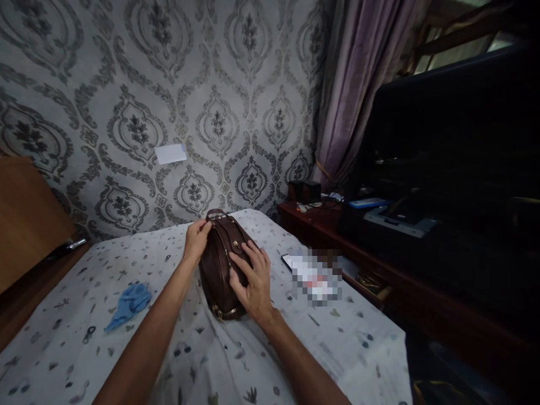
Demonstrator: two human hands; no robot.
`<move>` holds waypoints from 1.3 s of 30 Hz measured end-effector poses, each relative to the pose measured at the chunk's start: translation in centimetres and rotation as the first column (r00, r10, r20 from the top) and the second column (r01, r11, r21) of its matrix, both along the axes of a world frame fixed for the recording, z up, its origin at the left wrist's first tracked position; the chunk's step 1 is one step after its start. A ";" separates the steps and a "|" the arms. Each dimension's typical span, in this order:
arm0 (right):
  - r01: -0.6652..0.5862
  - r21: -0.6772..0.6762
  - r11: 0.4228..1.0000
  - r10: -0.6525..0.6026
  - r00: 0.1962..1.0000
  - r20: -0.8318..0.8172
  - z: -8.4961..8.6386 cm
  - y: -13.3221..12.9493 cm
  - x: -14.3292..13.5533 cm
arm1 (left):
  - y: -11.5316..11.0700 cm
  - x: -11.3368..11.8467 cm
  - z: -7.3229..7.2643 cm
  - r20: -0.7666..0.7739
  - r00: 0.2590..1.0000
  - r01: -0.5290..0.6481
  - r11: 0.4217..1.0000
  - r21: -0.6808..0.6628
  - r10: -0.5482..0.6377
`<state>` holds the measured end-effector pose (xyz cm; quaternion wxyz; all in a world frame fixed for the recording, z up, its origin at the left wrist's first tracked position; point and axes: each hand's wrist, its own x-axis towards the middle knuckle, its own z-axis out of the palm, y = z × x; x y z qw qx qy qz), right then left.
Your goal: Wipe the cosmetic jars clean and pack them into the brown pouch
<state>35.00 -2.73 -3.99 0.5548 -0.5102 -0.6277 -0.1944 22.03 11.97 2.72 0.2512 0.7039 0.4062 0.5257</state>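
A dark brown leather bag (221, 253) with gold-coloured zips and a short top handle lies on the patterned white sheet (177, 371). At its far left edge, close to the handle, my left hand (196, 242) is closed with thumb and fingers pinched on the bag. Whether a zip pull is between those fingertips I cannot tell. My right hand (255, 281) rests on the bag's right side, fingers spread over the leather near the gold stud. A crumpled blue cloth (130, 304) lies to the left of the bag, apart from both hands.
Right of the bag lies a phone (287, 261), mostly blurred out. A dark red desk (320, 222) with a part-open drawer (371, 289) and a large black screen (442, 140) stands on the right. A wooden panel (31, 219) is at left. Patterned wallpaper (219, 73) rises behind.
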 end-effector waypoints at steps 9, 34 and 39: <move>-0.028 -0.018 0.999 0.028 0.999 -0.025 0.0 -0.1 0.2 | -2.0 0.0 0.5 0.022 0.996 0.090 0.996 -0.018 -0.089; 0.014 -0.077 0.997 -0.019 0.998 -0.056 0.4 0.0 0.8 | 3.5 5.6 3.9 -0.375 0.926 -0.071 0.997 -0.044 0.050; -0.009 -0.123 0.992 0.001 0.998 -0.064 0.8 -0.2 0.8 | 3.1 5.6 3.6 -0.328 0.944 -0.063 0.996 -0.070 0.037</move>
